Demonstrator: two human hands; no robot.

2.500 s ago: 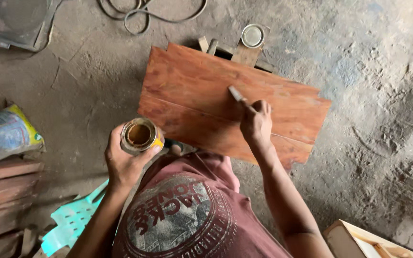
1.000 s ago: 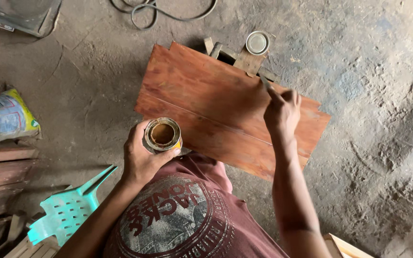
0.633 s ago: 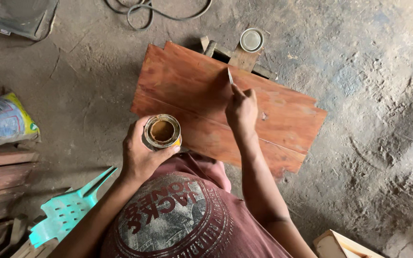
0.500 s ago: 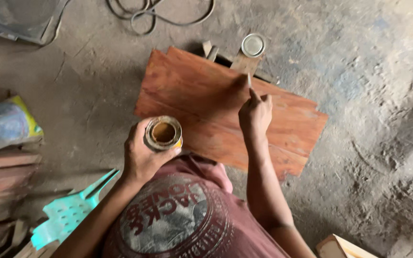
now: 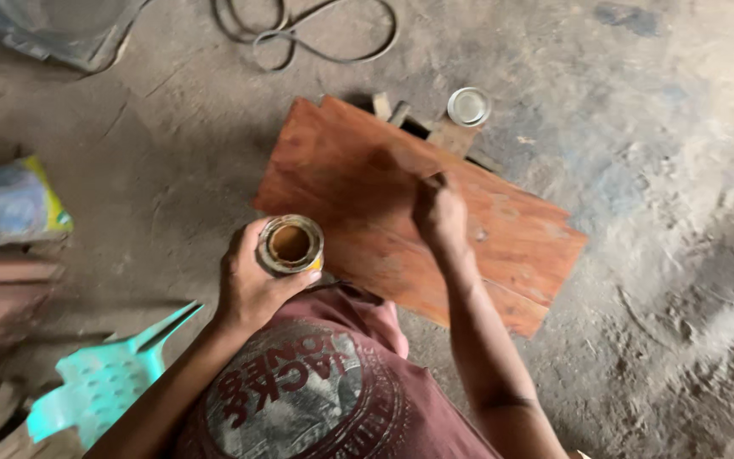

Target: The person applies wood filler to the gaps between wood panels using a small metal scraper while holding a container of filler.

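Over reddish wooden board point(image 5: 358, 183), right hand point(image 5: 439, 217) gripping brush, left hand point(image 5: 248, 285) clasping round tin point(image 5: 290, 245)

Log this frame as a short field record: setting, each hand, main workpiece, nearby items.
setting: dusty concrete floor, seen from above
left hand: left hand holds an open small tin with brown liquid inside
right hand: right hand closed on a brush, blurred, over the board
workpiece: reddish-brown wooden board lying flat, resting on wooden blocks at its far edge
nearby: round lid on the blocks; coiled cable; turquoise plastic chair; sack at left
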